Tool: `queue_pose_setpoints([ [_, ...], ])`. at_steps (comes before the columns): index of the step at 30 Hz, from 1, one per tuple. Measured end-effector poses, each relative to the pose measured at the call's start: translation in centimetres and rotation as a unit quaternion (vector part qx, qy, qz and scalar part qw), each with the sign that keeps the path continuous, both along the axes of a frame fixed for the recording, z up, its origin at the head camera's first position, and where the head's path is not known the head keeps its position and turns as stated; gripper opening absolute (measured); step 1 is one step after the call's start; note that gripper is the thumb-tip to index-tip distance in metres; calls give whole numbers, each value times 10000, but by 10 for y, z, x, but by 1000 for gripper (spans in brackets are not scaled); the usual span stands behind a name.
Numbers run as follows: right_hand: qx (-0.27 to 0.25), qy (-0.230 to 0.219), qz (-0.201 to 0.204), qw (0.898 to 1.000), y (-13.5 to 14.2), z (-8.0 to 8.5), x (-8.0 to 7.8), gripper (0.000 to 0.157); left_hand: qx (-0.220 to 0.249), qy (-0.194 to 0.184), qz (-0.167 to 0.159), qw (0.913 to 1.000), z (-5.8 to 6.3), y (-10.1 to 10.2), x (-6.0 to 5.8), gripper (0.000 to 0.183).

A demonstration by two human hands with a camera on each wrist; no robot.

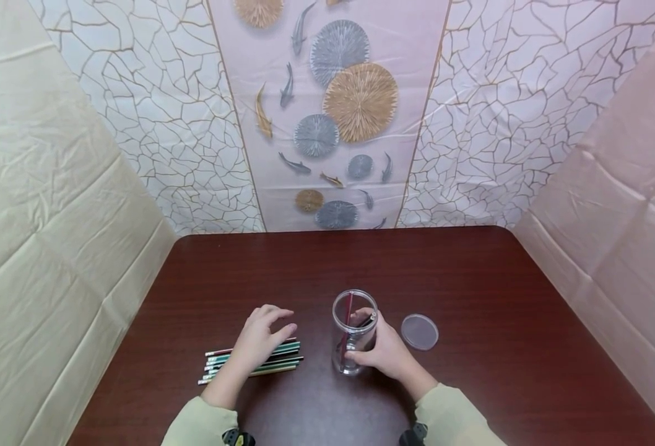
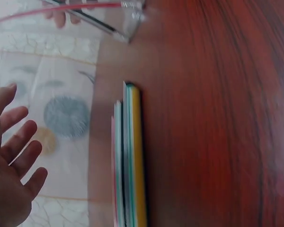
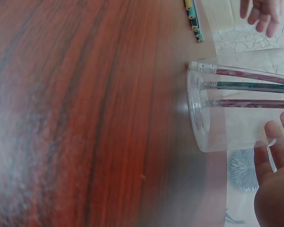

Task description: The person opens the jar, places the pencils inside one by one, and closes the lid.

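My right hand (image 1: 387, 350) grips a clear jar (image 1: 341, 334) that stands upright on the table, thumb in front and fingers behind. Inside lean red pencils (image 3: 246, 74) and a dark one (image 3: 248, 86), their metal-banded ends down at the jar's bottom in the right wrist view. To the left, my left hand (image 1: 257, 341) hovers over a row of several pencils (image 1: 277, 365) lying side by side. Its fingers are spread and loosely bent, with nothing between them. In the left wrist view those fingers (image 2: 21, 142) are apart from the row, whose nearest pencil is yellow (image 2: 138, 156).
A round clear lid (image 1: 419, 332) lies flat on the table to the right of the jar. The dark red-brown wooden table (image 1: 327, 260) ends at a patterned backdrop (image 1: 333, 155), with pale cloth walls (image 1: 54, 248) on both sides.
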State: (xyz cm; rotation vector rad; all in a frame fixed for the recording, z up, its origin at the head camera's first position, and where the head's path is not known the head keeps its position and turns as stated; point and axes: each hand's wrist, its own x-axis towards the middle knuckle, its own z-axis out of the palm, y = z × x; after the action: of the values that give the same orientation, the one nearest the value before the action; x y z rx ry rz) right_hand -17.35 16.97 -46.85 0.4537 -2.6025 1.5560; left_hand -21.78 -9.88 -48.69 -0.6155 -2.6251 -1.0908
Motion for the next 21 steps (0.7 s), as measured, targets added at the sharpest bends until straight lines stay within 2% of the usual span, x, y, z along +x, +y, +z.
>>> queue_pose_setpoints([
  [4, 12, 0, -14, 10000, 0, 1, 1, 72, -410, -84, -56, 9991, -9, -9, -3, 34],
  [11, 11, -19, -21, 10000, 0, 2, 1, 71, -1051, -229, 75, 9942, -27, -22, -5, 37],
  [16, 16, 2, 0, 10000, 0, 2, 1, 71, -1203, -185, 27, 9926, -38, -30, -6, 34],
  [21, 27, 63, 6, 10000, 0, 0, 0, 71, -1131, -348, -45, 9930, -46, -33, -6, 33],
])
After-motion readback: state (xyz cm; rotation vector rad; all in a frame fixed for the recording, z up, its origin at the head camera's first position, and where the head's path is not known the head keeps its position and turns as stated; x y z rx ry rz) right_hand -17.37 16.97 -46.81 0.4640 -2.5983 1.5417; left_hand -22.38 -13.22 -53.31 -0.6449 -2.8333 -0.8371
